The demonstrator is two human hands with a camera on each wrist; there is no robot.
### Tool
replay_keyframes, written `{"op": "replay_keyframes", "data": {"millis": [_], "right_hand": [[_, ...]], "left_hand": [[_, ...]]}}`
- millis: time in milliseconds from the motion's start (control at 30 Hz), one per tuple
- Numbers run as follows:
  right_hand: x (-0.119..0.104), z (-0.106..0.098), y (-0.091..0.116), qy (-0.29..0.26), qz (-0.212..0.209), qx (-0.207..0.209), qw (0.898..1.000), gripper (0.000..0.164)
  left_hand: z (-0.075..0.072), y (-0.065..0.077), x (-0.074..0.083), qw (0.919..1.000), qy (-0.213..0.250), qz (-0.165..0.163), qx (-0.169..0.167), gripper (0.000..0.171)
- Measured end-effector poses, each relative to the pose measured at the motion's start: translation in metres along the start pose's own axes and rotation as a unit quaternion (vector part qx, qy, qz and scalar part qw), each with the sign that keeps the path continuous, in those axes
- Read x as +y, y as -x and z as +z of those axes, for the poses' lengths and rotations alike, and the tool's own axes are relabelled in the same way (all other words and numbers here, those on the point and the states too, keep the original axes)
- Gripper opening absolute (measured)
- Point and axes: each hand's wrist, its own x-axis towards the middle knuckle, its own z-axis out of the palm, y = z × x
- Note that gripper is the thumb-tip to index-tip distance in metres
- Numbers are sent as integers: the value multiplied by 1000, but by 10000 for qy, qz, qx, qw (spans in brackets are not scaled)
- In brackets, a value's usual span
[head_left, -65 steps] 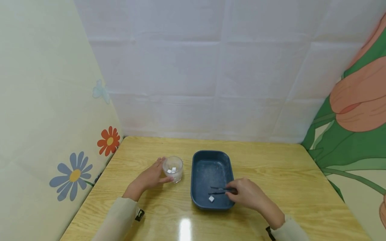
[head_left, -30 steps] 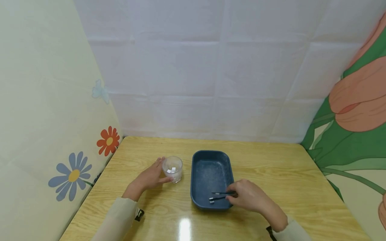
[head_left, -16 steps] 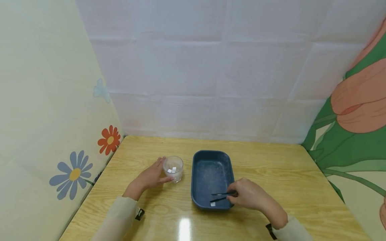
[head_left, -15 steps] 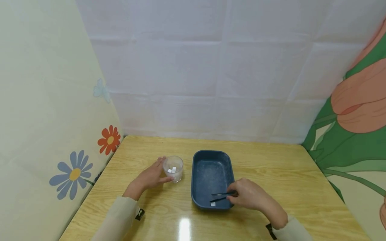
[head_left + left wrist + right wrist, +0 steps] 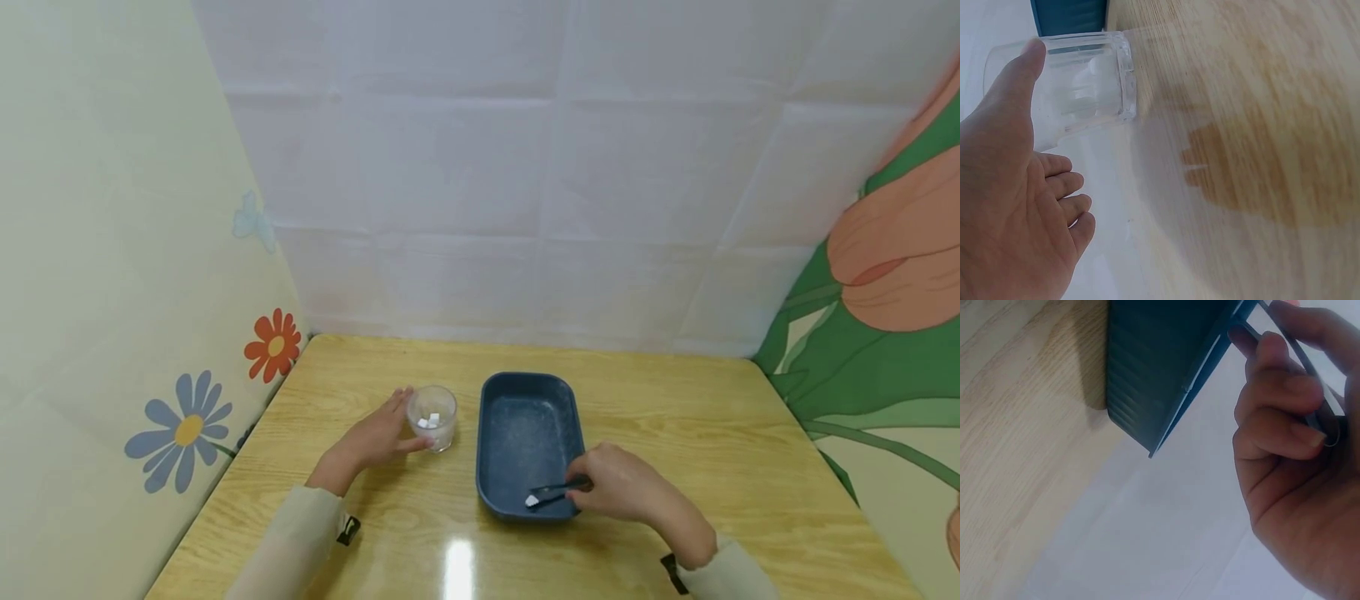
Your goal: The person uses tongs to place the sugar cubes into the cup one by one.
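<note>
In the head view my left hand (image 5: 375, 437) holds a clear glass (image 5: 444, 437) between thumb and fingers at its left side. Several white cubes (image 5: 434, 418) lie inside the glass, which stands upright on the table. My right hand (image 5: 618, 483) pinches black tweezers (image 5: 557, 487) over the near right part of a dark blue rectangular tray (image 5: 521, 437). A white cube (image 5: 532, 501) sits between the tweezer tips, low in the tray. The right wrist view shows the fingers curled round the tweezers (image 5: 1310, 369); their tips are hidden there behind the tray wall (image 5: 1154, 362).
The wooden table (image 5: 660, 400) extends around glass and tray. A pale cloth (image 5: 450, 208) hangs behind its far edge, with flower-patterned cloth (image 5: 187, 429) at the left and more (image 5: 900, 250) at the right. The tray's raised rim (image 5: 480, 467) stands between glass and tweezers.
The tweezers have shifted toward the tray's near side, and their tips have closed in from apart to around the white cube. The left hand and the glass stay in place.
</note>
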Motion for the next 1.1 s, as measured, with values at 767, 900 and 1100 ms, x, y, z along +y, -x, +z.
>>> {"op": "replay_keyframes", "data": {"millis": [767, 900, 1100], "right_hand": [[1, 0, -1, -16, -232, 140, 9996, 7], [1, -2, -2, -77, -271, 161, 9995, 7], [0, -6, -6, -163, -250, 269, 9992, 9]], "left_hand": [[2, 0, 0, 10000, 38, -16, 2, 104], [2, 0, -1, 10000, -22, -21, 12, 104], [1, 0, -1, 10000, -23, -12, 7, 104]]}}
